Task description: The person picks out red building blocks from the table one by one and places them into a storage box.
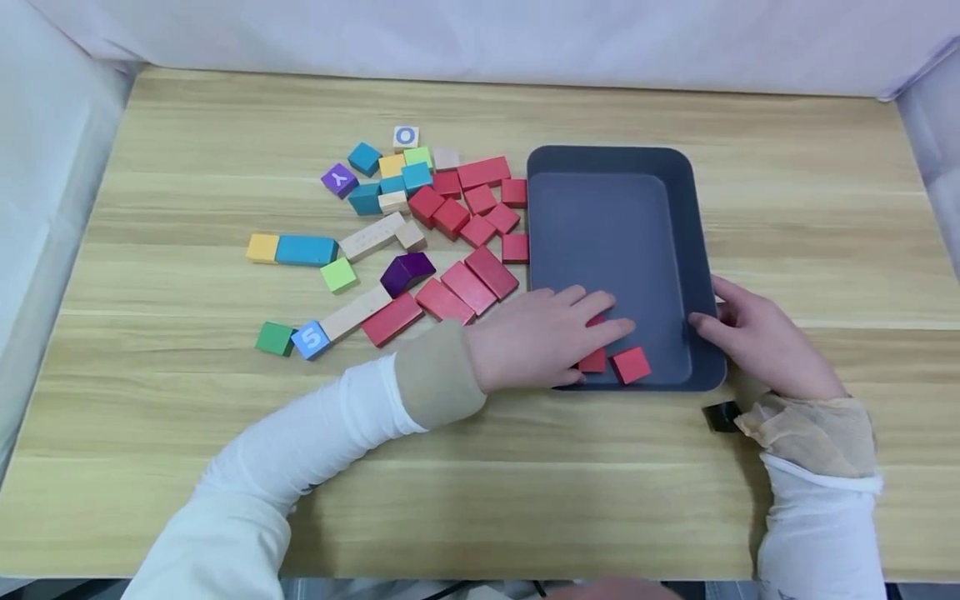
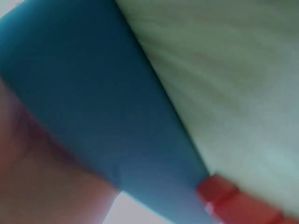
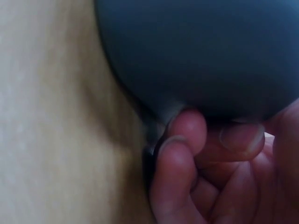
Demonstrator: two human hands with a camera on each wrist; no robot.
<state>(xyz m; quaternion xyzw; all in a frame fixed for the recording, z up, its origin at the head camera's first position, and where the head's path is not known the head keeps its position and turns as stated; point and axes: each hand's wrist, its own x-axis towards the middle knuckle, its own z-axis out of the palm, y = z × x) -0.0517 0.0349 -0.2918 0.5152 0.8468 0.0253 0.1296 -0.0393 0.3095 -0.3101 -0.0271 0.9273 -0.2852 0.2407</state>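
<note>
A dark grey tray lies on the table, its near left corner under my left hand. The fingers of that hand are spread over the tray floor, partly covering a red block. Just right of them, a red cube sits tilted in the tray. My right hand grips the tray's right wall, thumb over the rim and the other fingers outside. In the right wrist view its fingertips curl at the tray's edge. The left wrist view shows the tray's outer wall close up.
Several red blocks crowd along the tray's left side. Further left lie coloured blocks, among them a blue block, a purple arch block and a green block. A small black object lies by the right wrist.
</note>
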